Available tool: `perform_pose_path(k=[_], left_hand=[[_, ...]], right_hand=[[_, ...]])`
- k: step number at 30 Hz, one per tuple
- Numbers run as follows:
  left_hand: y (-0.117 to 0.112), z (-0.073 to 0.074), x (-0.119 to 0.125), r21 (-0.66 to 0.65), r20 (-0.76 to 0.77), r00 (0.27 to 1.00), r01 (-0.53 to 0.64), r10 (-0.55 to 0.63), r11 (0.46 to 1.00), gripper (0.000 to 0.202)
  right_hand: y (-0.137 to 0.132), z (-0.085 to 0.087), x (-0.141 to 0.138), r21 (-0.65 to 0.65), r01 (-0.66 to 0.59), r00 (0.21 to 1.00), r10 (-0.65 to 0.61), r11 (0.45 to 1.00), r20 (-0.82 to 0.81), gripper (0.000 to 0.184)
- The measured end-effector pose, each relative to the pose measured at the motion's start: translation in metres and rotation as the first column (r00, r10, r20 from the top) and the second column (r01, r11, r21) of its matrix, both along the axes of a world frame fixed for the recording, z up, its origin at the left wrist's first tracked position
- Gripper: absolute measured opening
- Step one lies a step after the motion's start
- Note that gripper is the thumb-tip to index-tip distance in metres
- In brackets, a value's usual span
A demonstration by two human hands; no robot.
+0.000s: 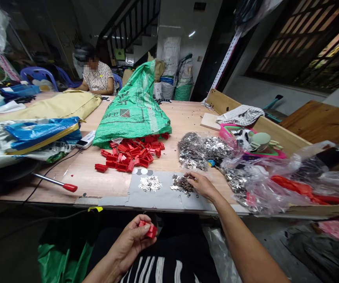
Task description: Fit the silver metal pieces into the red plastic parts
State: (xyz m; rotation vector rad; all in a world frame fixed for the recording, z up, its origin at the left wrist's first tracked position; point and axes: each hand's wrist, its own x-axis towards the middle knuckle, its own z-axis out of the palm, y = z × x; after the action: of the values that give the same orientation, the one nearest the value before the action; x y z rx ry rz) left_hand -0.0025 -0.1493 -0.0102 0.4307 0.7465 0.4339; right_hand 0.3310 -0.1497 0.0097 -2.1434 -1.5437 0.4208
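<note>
Centrally, a red plastic housing (151, 231) is gripped in the curled fingers of the left hand (135, 237), just outside the near edge of the bench (93, 188); the fingers cover part of it, and whether it is one piece or two cannot be told. The right hand (200, 184) bends its fingers over a dark metal pile (181, 184); whether they pinch a piece cannot be told. This pile and a silver metal pile (150, 183), two in all, lie on one grey mat (163, 201) along the near edge, their pieces too small to count. Beyond the mat lies one heap of red housings (128, 153), overlapping and uncountable, its rear hidden by one green sack (134, 110). To the right, clear bags of metal pieces (191, 151) blur together. One pink basket (255, 155) stands near the right edge. At the far edge sits one co-worker (98, 76), lower body hidden.
</note>
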Motion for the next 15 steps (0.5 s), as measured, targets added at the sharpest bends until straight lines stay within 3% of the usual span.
perform_pose_path(k=[6, 15], left_hand=[[0.0, 0.0, 0.001, 0.0, 0.002, 1.0, 0.004, -0.004, 1.0, 0.027], [-0.002, 0.008, 0.001, 0.009, -0.02, 1.0, -0.002, 0.003, 1.0, 0.027]], right_hand=[[-0.006, 0.007, 0.005, 0.016, 0.03, 0.999, -0.031, 0.999, 0.017, 0.017], [0.003, 0.018, -0.036, -0.007, -0.125, 0.991, 0.125, 0.992, 0.042, 0.017]])
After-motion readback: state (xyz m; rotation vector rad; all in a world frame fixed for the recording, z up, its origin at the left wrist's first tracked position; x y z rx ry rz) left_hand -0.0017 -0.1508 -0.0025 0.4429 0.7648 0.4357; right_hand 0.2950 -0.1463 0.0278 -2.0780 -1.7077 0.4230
